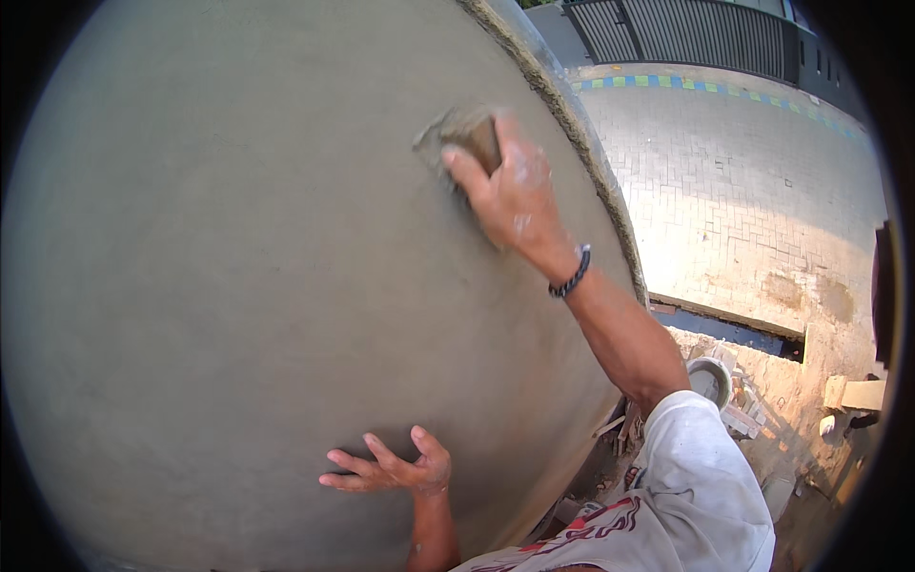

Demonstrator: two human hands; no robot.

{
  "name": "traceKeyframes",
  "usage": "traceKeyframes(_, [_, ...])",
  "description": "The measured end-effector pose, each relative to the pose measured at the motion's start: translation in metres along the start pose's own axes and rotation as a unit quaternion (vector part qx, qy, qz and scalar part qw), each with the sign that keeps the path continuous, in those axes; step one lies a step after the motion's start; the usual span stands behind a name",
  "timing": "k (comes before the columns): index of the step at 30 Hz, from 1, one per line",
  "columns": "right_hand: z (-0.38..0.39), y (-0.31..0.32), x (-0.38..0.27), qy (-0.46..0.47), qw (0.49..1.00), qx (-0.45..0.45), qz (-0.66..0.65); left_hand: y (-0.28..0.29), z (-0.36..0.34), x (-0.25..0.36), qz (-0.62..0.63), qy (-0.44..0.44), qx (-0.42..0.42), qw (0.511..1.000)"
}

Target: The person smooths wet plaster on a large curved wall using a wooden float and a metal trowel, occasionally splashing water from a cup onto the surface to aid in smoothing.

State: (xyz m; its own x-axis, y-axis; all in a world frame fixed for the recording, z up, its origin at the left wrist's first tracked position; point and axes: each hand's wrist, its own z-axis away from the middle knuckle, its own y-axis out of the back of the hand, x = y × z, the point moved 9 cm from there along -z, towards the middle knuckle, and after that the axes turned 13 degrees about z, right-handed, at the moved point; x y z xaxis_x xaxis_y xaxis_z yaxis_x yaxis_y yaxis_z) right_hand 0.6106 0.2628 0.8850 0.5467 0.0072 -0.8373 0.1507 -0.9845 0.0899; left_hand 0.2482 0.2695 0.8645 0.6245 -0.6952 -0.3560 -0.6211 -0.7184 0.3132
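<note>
A broad face of smooth grey plaster (248, 267) fills most of the head view. My right hand (515, 191), with a dark braided bracelet at its wrist, presses a grey-brown, plaster-coated pad (467, 133) against the upper right part of it. Thumb and fingers close round the pad, which is blurred; I cannot make out whether it is sponge or folded material. Lower down, my left hand (396, 464) has its fingers spread, holds nothing, and lies on or just off the plaster. Pale smears mark the skin of my right hand.
A rough mortar edge (581, 143) bounds the plaster on the right. Beyond it lies a paved street (705, 191) with a dark slatted gate (681, 38). Below my right arm stand a round bucket (710, 379) and scattered rubble (748, 410), near an open channel (729, 331).
</note>
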Motion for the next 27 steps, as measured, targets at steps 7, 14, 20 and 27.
traceKeyframes(7, [0.071,-0.009,0.153,-0.222,0.974,0.037,0.015,-0.003,0.005,-0.006,-0.022,0.02,-0.02,0.999])
traceKeyframes(14, [0.017,-0.005,-0.146,0.231,0.973,0.013,-0.01,0.0,0.008,-0.009,-0.006,0.031,-0.041,0.999])
traceKeyframes(20, [-0.1,0.02,-0.049,0.039,0.995,0.091,0.018,-0.008,0.009,-0.005,0.023,0.043,-0.025,0.998])
traceKeyframes(27, [0.02,-0.011,-0.2,0.311,0.95,-0.036,0.003,-0.001,0.015,-0.012,0.01,0.059,-0.035,0.998])
